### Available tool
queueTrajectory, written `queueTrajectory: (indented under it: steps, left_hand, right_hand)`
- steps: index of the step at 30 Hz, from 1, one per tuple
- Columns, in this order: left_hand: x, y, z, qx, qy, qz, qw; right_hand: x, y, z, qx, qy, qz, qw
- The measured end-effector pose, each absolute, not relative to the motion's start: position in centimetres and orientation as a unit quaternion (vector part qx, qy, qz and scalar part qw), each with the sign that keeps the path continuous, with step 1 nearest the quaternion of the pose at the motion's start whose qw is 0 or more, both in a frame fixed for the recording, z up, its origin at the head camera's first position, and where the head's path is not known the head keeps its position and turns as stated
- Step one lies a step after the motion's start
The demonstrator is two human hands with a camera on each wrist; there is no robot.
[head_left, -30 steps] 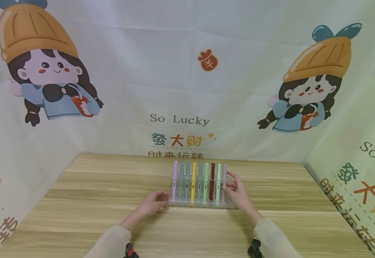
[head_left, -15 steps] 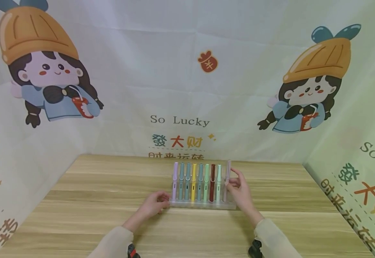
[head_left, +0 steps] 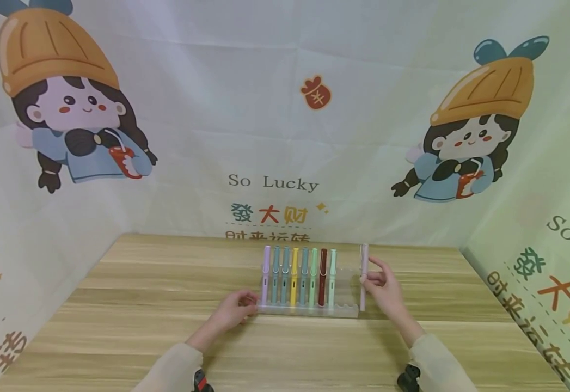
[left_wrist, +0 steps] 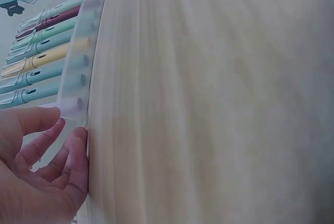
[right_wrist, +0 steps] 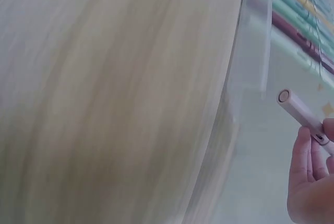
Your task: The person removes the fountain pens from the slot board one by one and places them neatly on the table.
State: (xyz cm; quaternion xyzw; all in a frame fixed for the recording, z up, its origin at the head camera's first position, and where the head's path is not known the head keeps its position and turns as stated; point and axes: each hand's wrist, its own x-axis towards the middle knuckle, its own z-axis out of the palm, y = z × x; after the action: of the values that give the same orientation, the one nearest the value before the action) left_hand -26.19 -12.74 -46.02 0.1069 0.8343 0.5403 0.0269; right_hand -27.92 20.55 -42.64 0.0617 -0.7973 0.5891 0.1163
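Note:
A clear pen stand stands upright on the table, with several capped pens side by side in its slots. They range from a lilac pen at the left end past a yellow pen and a dark red pen to a pale mint pen. My left hand holds the stand's left end, thumb tip and fingertips at its corner in the left wrist view. Just beyond the right end, my right hand pinches a pale pink-lilac pen, upright, its lower end visible in the right wrist view.
Vacant slots show at the stand's right end. The wood-grain table spreads to both sides and in front. A printed cloth hangs behind it and along both sides.
My right hand has lifted the pale pink-lilac pen out of the rightmost filled slot and carried it right, past the stand's end. My left hand has stayed at the left end.

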Motion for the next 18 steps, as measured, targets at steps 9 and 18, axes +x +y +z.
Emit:
queueTrajectory:
  steps: [9, 18]
  left_hand:
    - [-26.3, -12.8, -46.0, 0.110, 0.833, 0.541, 0.024]
    - [-26.3, -12.8, -46.1, 0.109, 0.831, 0.544, 0.026]
  right_hand:
    - [-27.8, 23.1, -43.0, 0.049, -0.824, 0.561, 0.057]
    - [-27.5, 23.7, -43.6, 0.031, -0.837, 0.547, 0.005]
